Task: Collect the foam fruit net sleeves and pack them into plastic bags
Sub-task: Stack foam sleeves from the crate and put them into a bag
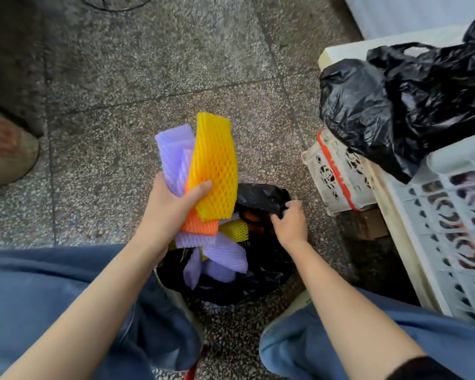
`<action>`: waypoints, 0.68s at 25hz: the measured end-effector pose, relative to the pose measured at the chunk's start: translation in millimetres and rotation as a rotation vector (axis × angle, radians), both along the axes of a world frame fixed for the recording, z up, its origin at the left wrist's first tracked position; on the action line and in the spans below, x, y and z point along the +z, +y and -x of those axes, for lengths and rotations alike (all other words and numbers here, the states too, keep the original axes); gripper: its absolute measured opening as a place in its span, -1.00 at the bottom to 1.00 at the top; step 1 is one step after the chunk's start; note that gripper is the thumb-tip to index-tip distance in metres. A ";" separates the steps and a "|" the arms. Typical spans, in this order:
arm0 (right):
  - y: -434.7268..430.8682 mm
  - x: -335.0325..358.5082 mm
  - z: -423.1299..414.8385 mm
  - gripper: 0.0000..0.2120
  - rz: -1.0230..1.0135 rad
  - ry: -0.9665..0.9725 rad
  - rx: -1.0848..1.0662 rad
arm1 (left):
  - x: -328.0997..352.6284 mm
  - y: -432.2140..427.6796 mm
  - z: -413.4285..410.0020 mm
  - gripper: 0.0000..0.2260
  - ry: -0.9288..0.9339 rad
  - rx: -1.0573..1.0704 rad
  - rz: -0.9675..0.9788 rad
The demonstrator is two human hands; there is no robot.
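My left hand [170, 207] grips a bunch of foam net sleeves: a yellow one [214, 165] in front, a purple one [174, 154] behind it and an orange one [200, 224] underneath. The bunch is held just above the open black plastic bag [258, 283] on the floor between my knees. Inside the bag lie more purple sleeves [222, 255], a yellow sleeve [235, 229] and something orange. My right hand [290, 223] pinches the bag's far rim [261, 196] and holds it open.
A filled black plastic bag [395, 105] lies on white plastic crates [450, 229] at the right. A smaller white crate with a red stripe [337, 176] stands beside them. A tan sack [8, 152] sits at the left edge. The floor is speckled concrete.
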State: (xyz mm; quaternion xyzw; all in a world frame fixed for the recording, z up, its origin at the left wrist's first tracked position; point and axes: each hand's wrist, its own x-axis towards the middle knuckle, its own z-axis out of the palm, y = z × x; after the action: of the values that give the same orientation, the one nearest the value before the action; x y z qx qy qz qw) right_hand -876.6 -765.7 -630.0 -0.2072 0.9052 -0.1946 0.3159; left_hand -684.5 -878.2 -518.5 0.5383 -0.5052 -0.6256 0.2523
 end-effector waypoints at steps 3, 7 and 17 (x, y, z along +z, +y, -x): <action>3.8 0.4 14.5 -0.76 0.004 -0.169 -0.058 | -8.1 -4.2 1.3 -0.21 -0.017 -0.030 -0.023; 16.3 32.8 30.6 -0.74 0.048 -0.369 -0.024 | -10.2 -1.9 7.7 -0.23 -0.014 -0.089 -0.040; 45.8 91.4 44.3 -0.74 0.076 -0.091 0.078 | 7.3 41.2 10.1 -0.40 0.055 -0.249 -0.084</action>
State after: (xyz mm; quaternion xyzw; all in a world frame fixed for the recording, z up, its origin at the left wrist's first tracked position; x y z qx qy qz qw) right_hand -921.0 -719.9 -538.6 -0.2454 0.8731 -0.2256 0.3558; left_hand -694.6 -837.0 -511.1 0.4641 -0.5343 -0.6873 0.1636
